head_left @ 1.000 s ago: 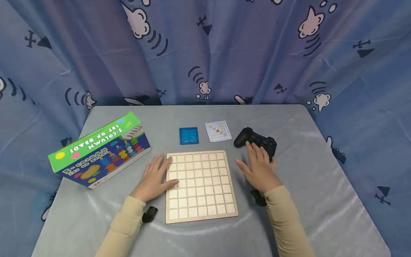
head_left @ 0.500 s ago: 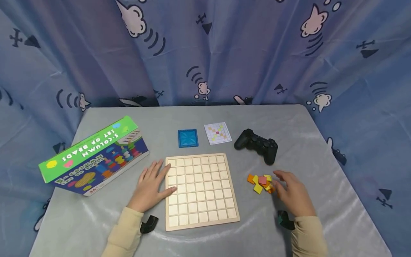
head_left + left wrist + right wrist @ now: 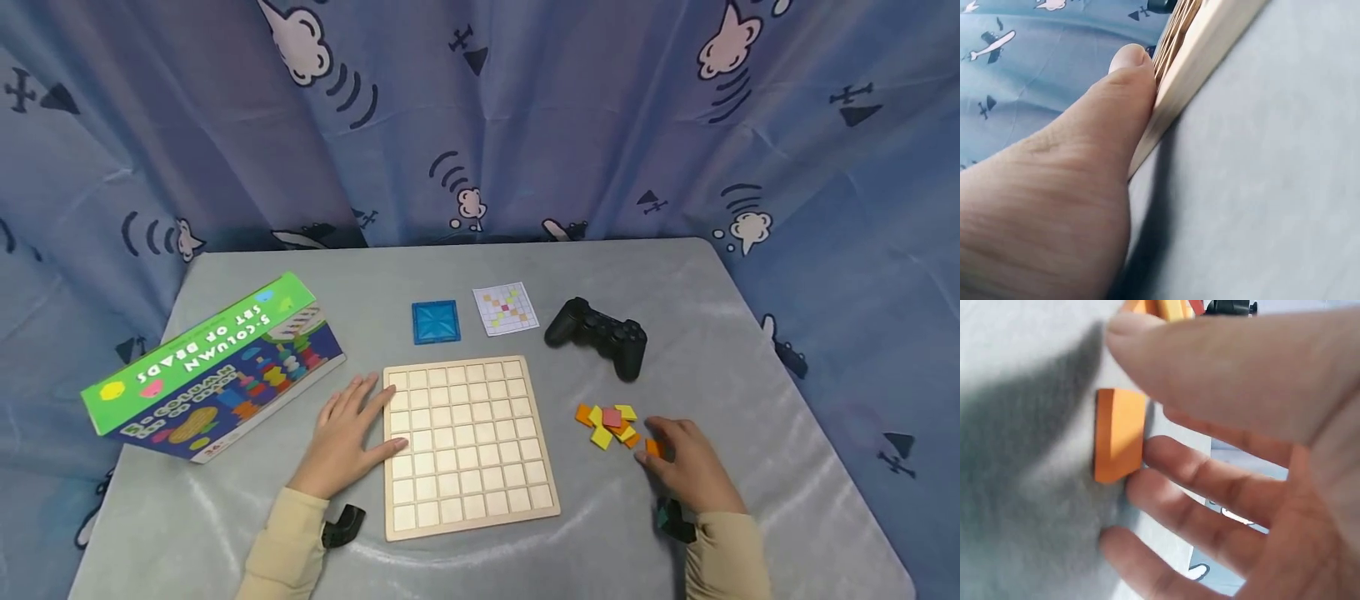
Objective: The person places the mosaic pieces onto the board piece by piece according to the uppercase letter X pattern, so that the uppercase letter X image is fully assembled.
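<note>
A wooden grid board lies on the table. My left hand rests over its left edge, fingers spread. In the left wrist view the thumb lies against the board's side. On the right, my right hand is by a loose orange square tile. Seen from the right wrist, that orange tile lies flat on the cloth, fingertips at its far side and the thumb apart from it. Left of this hand is a small pile of orange, yellow and red tiles.
A black game controller lies behind the tiles. Behind the board are a blue square tray and a printed pattern card. A green and blue toy box stands at the left. A patterned curtain hangs behind the table.
The right hand has come back from the controller, uncovering the tile pile, then shifted slightly right and nearer, with one orange tile now apart from the pile. The left hand stays on the board.
</note>
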